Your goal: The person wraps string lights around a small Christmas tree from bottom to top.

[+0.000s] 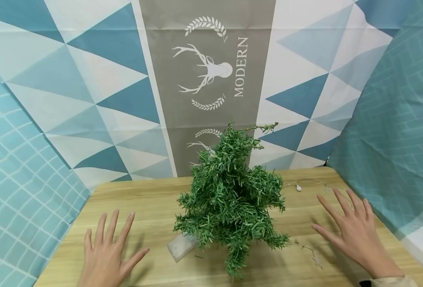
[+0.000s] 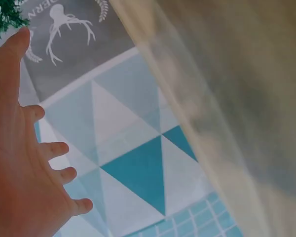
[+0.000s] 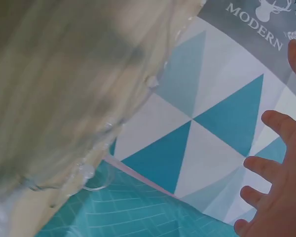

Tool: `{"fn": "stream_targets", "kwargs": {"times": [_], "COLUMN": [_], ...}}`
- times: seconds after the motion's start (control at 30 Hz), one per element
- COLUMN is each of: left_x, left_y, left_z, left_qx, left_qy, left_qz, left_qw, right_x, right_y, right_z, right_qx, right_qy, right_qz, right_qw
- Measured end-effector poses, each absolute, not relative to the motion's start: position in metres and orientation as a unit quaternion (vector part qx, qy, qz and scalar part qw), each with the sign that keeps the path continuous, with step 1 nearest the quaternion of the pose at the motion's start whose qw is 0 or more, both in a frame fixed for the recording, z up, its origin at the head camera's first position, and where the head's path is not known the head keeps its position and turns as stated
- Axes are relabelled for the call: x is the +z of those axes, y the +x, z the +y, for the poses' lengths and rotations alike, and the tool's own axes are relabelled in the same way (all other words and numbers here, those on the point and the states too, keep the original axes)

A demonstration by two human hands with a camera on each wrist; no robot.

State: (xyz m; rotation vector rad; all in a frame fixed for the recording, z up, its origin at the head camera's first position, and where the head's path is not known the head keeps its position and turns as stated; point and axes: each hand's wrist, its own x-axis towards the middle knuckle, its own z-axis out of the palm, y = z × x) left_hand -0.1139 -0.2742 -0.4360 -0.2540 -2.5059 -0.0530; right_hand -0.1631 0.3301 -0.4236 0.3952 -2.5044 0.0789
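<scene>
A small artificial green tree (image 1: 233, 195) stands in the middle of the wooden table, its base hidden by the branches. To its left my left hand (image 1: 105, 255) hovers with spread, straight fingers and holds nothing. My right hand (image 1: 356, 233), also spread and bare, is over the table on the right, apart from the tree. Partly under the lower left branches lies a clear-looking, pale rectangular box (image 1: 181, 248). A thin wire with small clear bulbs (image 1: 299, 187) lies on the table behind and beside my right hand; the right wrist view shows more of this wire (image 3: 152, 81) along the table edge.
A patterned cloth (image 1: 125, 95) with triangles and a deer print hangs behind the table (image 1: 143, 195). Teal cloths hang at the left (image 1: 10, 151) and right (image 1: 394, 131). A short length of wire (image 1: 313, 253) lies near the right hand.
</scene>
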Motion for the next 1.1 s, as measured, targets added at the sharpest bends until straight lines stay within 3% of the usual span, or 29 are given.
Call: {"fn": "stream_targets", "kwargs": {"times": [0.27,0.57,0.8,1.1], "left_x": [-0.408,-0.382,-0.371,-0.362], "left_y": [-0.118,-0.136,-0.152,-0.136], "left_z": [-0.267,-0.24,-0.205,-0.173], "left_qx": [-0.017,-0.038,-0.033,-0.059], "left_qy": [-0.128,-0.141,-0.166,-0.172], "left_qz": [-0.942,-0.952,-0.958,-0.98], "left_qw": [0.309,0.27,0.233,0.085], "right_x": [-0.389,-0.352,-0.349,-0.375], "right_y": [-0.175,-0.185,-0.185,-0.189], "right_z": [0.318,0.294,0.267,0.246], "right_qx": [0.027,0.039,0.095,0.186], "right_qy": [0.165,0.173,0.167,0.212], "right_qz": [-0.931,-0.933,-0.949,-0.957], "right_qw": [0.324,0.315,0.248,0.07]}}
